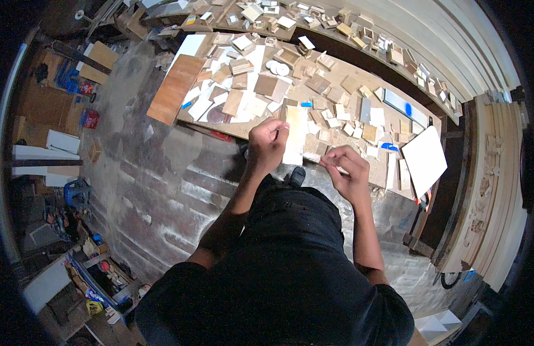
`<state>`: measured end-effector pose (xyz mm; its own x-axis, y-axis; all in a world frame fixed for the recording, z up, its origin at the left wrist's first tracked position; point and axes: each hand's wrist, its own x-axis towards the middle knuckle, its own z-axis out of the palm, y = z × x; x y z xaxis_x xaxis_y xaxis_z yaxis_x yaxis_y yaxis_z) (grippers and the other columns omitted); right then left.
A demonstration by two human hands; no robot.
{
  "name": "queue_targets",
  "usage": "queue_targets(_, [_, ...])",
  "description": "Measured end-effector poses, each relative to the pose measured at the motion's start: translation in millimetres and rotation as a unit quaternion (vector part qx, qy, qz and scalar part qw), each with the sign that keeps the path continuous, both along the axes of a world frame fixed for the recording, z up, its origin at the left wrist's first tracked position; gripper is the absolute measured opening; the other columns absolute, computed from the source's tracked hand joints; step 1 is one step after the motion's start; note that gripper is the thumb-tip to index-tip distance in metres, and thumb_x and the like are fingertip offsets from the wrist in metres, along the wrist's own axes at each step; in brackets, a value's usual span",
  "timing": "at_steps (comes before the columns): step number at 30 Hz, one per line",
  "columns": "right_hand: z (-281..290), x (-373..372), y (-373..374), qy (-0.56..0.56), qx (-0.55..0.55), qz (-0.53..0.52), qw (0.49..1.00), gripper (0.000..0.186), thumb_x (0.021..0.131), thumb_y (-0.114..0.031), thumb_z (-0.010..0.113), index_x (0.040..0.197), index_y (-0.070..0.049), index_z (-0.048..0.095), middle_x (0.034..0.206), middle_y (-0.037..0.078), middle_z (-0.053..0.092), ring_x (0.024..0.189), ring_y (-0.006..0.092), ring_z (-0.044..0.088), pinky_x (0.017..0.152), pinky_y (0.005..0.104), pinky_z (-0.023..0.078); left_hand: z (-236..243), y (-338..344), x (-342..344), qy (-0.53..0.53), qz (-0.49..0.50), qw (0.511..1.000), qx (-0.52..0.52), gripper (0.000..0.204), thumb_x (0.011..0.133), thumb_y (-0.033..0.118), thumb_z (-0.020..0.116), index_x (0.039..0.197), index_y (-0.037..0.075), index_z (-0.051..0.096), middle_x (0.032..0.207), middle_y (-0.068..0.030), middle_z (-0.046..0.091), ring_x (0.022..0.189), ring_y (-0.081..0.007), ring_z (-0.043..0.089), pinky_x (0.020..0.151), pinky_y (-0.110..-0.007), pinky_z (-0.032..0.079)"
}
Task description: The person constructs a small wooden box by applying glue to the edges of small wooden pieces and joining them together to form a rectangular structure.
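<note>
My left hand (267, 144) is closed, with thumb and forefinger pressed together over the bench's near edge. Whatever is in that grip is hidden. A pale, narrow board (295, 135) lies just right of it, reaching to the bench edge; whether the hand touches it I cannot tell. My right hand (350, 170) is raised in front of the bench, its fingers curled and the fingertips pinched together at its left side. Anything in this pinch is too small to name. A small blue piece (306, 104) lies by the board's far end.
Many wood offcuts and small blocks cover the workbench (244, 130). A reddish-brown panel (176, 89) overhangs its left end, and a white square panel (425, 161) leans at the right end. Long planks (506, 190) are stacked at far right. A cluttered crate (102, 277) stands lower left.
</note>
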<state>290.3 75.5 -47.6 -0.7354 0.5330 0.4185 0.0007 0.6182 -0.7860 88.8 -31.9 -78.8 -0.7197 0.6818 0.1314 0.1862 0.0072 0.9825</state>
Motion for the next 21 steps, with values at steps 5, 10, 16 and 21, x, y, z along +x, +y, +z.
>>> queue_targets(5, [6.4, -2.4, 6.1, -0.063, -0.007, 0.029, 0.998, 0.010, 0.079, 0.005, 0.078, 0.083, 0.000, 0.071, 0.091, 0.010, 0.069, 0.080, 0.0215, 0.069, 0.067, 0.0309, 0.054, 4.8, -1.3, 13.1, 0.080, -0.012, 0.996, -0.025, 0.021, 0.096, 0.011, 0.062, 0.086, -0.008, 0.064, 0.074, -0.0127, 0.060, 0.063, -0.0155, 0.056, 0.058, -0.033, 0.044])
queue_targets(10, [9.0, 22.7, 9.7, -0.024, -0.034, 0.071, 0.997, 0.011, 0.079, 0.003, 0.078, 0.083, -0.003, 0.070, 0.091, 0.010, 0.068, 0.079, 0.0243, 0.069, 0.068, 0.0325, 0.055, 7.7, 0.5, 19.5, 0.064, -0.007, 0.996, -0.060, 0.024, 0.097, 0.015, 0.063, 0.090, -0.007, 0.066, 0.072, 0.0021, 0.053, 0.064, -0.0039, 0.042, 0.056, -0.025, 0.036])
queue_targets(16, [2.0, 19.6, 34.0, -0.046, 0.031, 0.032, 0.998, 0.010, 0.079, 0.000, 0.078, 0.084, -0.004, 0.070, 0.089, 0.010, 0.064, 0.073, 0.0260, 0.068, 0.063, 0.0357, 0.054, 18.0, 4.1, 25.1, 0.067, -0.095, 0.990, -0.074, 0.022, 0.096, 0.014, 0.063, 0.092, -0.007, 0.067, 0.073, 0.0005, 0.057, 0.065, -0.0045, 0.046, 0.057, -0.025, 0.038])
queue_targets(21, [4.3, 17.3, 40.4, -0.058, 0.047, -0.015, 0.997, 0.015, 0.080, 0.001, 0.077, 0.093, -0.007, 0.075, 0.090, 0.010, 0.066, 0.075, 0.0259, 0.068, 0.065, 0.0353, 0.054, 15.6, -3.9, 31.2, 0.051, -0.115, 0.987, -0.101, 0.023, 0.096, 0.014, 0.063, 0.089, -0.008, 0.067, 0.071, -0.0006, 0.059, 0.067, -0.0050, 0.048, 0.058, -0.025, 0.039])
